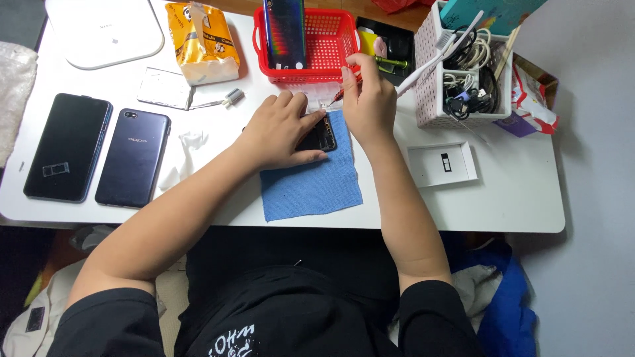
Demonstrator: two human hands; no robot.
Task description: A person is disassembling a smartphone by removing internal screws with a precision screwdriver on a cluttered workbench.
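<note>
My left hand (pixel 281 129) presses down on a small dark opened phone (pixel 323 135) that lies on a blue cloth (pixel 311 185). Most of the phone is hidden under my fingers. My right hand (pixel 366 99) pinches a thin red-handled tool (pixel 336 96) whose tip points down at the phone's top edge. Both hands sit just in front of a red plastic basket (pixel 331 39).
Two dark phones (pixel 66 145) (pixel 132 157) lie at the table's left. A tissue pack (pixel 202 39) and a white device (pixel 106 30) sit at the back. A phone (pixel 284 33) stands in the basket. A white cable-filled bin (pixel 463 73) and small white tray (pixel 442 163) are right.
</note>
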